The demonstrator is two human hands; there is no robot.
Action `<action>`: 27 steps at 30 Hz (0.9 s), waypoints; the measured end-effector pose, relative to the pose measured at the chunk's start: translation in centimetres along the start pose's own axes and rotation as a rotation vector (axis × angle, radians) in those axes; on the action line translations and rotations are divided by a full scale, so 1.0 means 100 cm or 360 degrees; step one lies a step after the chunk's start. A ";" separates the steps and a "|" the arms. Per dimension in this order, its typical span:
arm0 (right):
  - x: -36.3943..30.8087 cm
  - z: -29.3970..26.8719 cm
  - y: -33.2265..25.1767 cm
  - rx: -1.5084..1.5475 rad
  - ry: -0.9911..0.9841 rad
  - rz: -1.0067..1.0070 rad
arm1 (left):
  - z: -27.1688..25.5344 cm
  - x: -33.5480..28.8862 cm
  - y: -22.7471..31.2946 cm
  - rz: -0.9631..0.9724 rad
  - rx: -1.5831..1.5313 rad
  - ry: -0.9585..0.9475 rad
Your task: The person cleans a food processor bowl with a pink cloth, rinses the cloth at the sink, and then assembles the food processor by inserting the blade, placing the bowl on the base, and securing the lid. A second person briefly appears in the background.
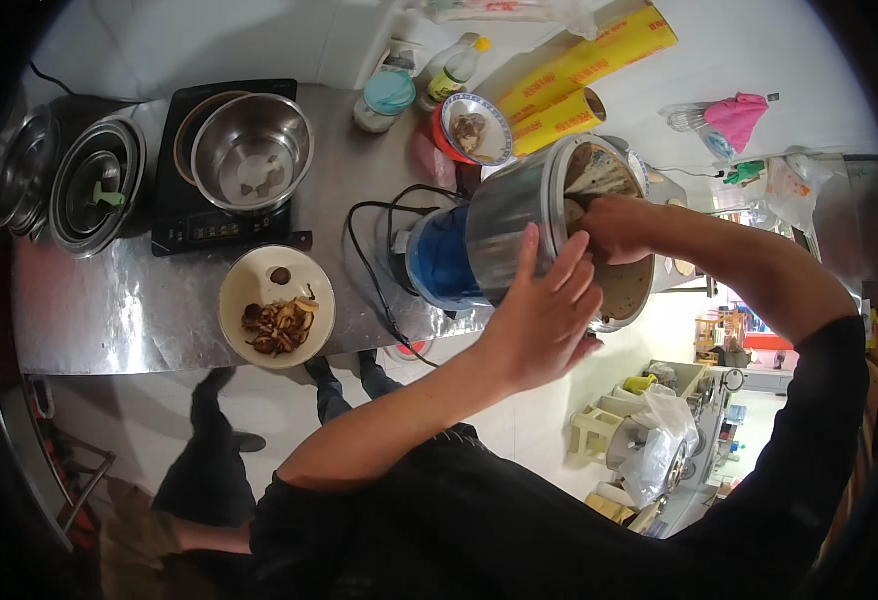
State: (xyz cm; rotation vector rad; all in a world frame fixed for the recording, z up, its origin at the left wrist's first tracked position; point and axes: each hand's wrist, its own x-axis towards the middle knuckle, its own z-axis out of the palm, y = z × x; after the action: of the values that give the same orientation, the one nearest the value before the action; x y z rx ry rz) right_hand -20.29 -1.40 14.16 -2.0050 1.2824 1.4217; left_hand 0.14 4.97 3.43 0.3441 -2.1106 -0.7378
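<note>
A wide metal drum [511,205] with a blue base [446,262] lies tilted at the counter's right, its mouth toward me and smeared brown inside. My right hand [614,230] reaches into that mouth; its fingers are hidden, so what they hold, if anything, does not show. Against the near side of the drum's rim, my left hand [544,315] rests with its fingers stretched and spread. A cream bowl [231,318] with browned, dried-looking pieces stands near the counter's front edge, one dark round piece lying apart from the rest.
On the steel counter [109,330] are an induction cooker [174,225] bearing a steel pot [204,150], several nested steel basins [69,235], a patterned bowl [504,125], a lidded jar [374,118] and yellow rolls [614,45]. A black cable [351,240] loops beside the drum. Another person's forearm [214,537] shows lower left.
</note>
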 end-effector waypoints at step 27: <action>-0.007 -0.013 0.009 0.0882 -0.0176 0.0803 | 0.029 -0.019 0.046 -0.0067 -0.0193 -0.0408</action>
State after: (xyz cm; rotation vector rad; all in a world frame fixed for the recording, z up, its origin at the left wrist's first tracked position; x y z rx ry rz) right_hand -20.37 -2.49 15.56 -1.2757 1.9577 1.1599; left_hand -0.97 10.64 3.71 0.2385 -2.2896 -0.9733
